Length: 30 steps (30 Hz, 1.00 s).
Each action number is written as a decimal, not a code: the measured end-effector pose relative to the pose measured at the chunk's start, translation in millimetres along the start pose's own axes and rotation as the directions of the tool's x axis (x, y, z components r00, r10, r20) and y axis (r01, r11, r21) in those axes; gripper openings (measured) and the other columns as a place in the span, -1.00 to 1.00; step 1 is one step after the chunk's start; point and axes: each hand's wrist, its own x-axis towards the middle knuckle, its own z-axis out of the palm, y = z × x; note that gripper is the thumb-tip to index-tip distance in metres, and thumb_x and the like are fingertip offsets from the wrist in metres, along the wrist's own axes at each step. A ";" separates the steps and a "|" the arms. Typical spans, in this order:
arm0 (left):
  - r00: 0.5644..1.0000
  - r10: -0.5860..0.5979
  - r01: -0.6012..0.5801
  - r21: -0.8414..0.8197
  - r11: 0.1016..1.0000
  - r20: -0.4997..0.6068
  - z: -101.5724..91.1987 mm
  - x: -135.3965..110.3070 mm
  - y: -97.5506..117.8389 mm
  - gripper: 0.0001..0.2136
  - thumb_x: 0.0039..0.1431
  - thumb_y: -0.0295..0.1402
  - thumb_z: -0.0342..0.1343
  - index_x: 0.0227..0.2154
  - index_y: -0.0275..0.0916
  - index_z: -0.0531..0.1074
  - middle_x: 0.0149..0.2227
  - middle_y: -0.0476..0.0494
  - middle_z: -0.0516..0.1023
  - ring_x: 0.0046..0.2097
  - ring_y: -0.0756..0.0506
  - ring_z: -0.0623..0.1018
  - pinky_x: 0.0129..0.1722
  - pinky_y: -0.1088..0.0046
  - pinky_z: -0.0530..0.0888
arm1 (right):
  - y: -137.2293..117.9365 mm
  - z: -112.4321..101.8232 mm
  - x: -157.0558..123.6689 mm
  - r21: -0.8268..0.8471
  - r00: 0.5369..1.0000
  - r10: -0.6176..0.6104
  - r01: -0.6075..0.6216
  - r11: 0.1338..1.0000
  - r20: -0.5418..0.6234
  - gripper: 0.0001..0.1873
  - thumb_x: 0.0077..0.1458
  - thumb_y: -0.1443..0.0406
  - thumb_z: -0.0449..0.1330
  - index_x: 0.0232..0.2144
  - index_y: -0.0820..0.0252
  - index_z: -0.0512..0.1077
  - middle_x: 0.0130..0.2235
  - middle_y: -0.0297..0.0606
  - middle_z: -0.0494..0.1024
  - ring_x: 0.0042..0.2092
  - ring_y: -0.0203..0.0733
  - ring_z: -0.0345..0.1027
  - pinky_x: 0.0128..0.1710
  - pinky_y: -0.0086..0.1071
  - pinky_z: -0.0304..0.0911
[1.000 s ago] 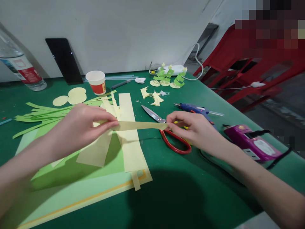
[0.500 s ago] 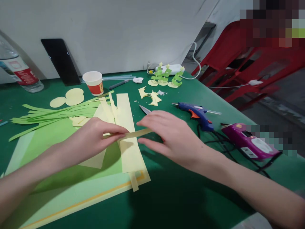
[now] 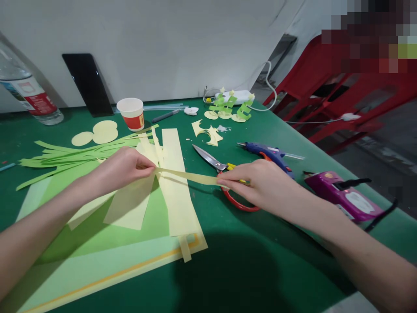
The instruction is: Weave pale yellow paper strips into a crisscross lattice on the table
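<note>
A narrow pale-yellow paper strip [image 3: 192, 176] is stretched between my two hands above the table. My left hand [image 3: 127, 167] pinches its left end, over the stack of green and yellow paper. At the other end, my right hand [image 3: 257, 182] grips the strip between thumb and fingers. Scissors [image 3: 210, 157] with red and yellow handles lie beneath and beside my right hand, which hides part of the handles. A wider cream paper piece [image 3: 174, 191] lies under the strip. Green paper strips [image 3: 74, 154] are heaped behind my left forearm.
At the back stand a bottle [image 3: 32, 95], a leaning black phone [image 3: 87, 84] and a paper cup [image 3: 130, 115]. Small green paper figures [image 3: 224, 106] stand near a white power strip. A blue glue gun [image 3: 267, 153] and a purple device [image 3: 342, 195] with black cables lie right.
My right hand has moved right and closed on the strip's end, drawing it out longer. My left hand has shifted left and up a little. More of the scissors shows.
</note>
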 end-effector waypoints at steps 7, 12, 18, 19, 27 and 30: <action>0.960 -0.263 0.265 0.009 0.964 -0.094 -15.3 9.6 -12.5 -0.87 -0.05 -0.33 0.14 -0.52 -0.24 0.56 -0.53 -0.05 0.60 -0.57 -0.04 0.49 -0.65 0.56 0.33 | 26.8 -27.7 -19.0 0.193 0.978 0.191 -0.203 0.960 0.079 -0.65 0.07 0.11 0.04 -0.47 0.17 0.53 -0.48 -0.26 0.55 -0.55 -0.29 0.26 -0.57 -0.41 0.10; 0.885 -0.123 0.114 -0.047 0.992 -0.449 -8.0 4.7 4.7 -0.75 0.12 -0.27 0.02 -0.19 -0.26 0.44 -0.16 -0.15 0.54 -0.14 -0.13 0.51 -0.16 0.35 0.47 | 22.4 -27.1 -13.3 0.559 0.933 0.275 -0.359 0.747 0.232 -0.69 0.07 0.09 0.07 -0.44 0.21 0.41 -0.47 -0.30 0.50 -0.49 -0.34 0.28 -0.52 -0.47 0.14; 0.773 0.617 -0.527 0.393 0.753 -0.145 18.3 -13.1 38.6 -0.67 0.12 -0.32 0.09 -0.05 -0.26 0.30 -0.04 -0.16 0.47 0.07 -0.12 0.37 0.17 0.18 0.16 | -4.5 -10.0 7.8 0.731 0.850 -0.036 -0.428 0.532 0.525 -0.79 0.11 0.19 0.05 -0.38 0.24 0.33 -0.54 -0.39 0.42 -0.51 -0.42 0.27 -0.53 -0.54 0.12; 0.780 0.621 -0.554 0.370 0.746 -0.083 21.2 -15.6 42.5 -0.66 0.13 -0.31 0.08 -0.04 -0.28 0.28 -0.04 -0.16 0.48 0.07 -0.11 0.37 0.20 0.17 0.10 | -8.1 -8.8 10.3 0.734 0.850 -0.073 -0.404 0.546 0.522 -0.80 0.11 0.20 0.05 -0.35 0.24 0.34 -0.54 -0.40 0.42 -0.50 -0.42 0.27 -0.52 -0.54 0.11; 0.819 0.573 -0.549 0.251 0.797 -0.029 22.6 -22.3 45.1 -0.83 0.18 -0.38 0.03 -0.18 -0.29 0.34 -0.26 -0.05 0.56 -0.28 0.03 0.50 0.12 0.26 0.22 | -26.4 -6.5 16.7 0.450 0.973 -0.040 -0.070 0.890 0.229 -0.69 -0.07 0.16 0.21 -0.26 0.19 0.44 -0.55 -0.44 0.31 -0.50 -0.41 0.10 -0.52 -0.49 -0.01; 0.804 0.595 -0.571 0.258 0.779 -0.017 20.6 -22.8 43.4 -0.83 0.18 -0.37 0.03 -0.18 -0.30 0.34 -0.29 -0.02 0.55 -0.32 0.03 0.48 0.03 0.33 0.30 | -30.0 -5.4 16.2 0.362 0.978 -0.056 -0.022 0.932 0.203 -0.69 -0.06 0.19 0.19 -0.23 0.20 0.45 -0.59 -0.47 0.30 -0.56 -0.43 0.05 -0.54 -0.49 -0.04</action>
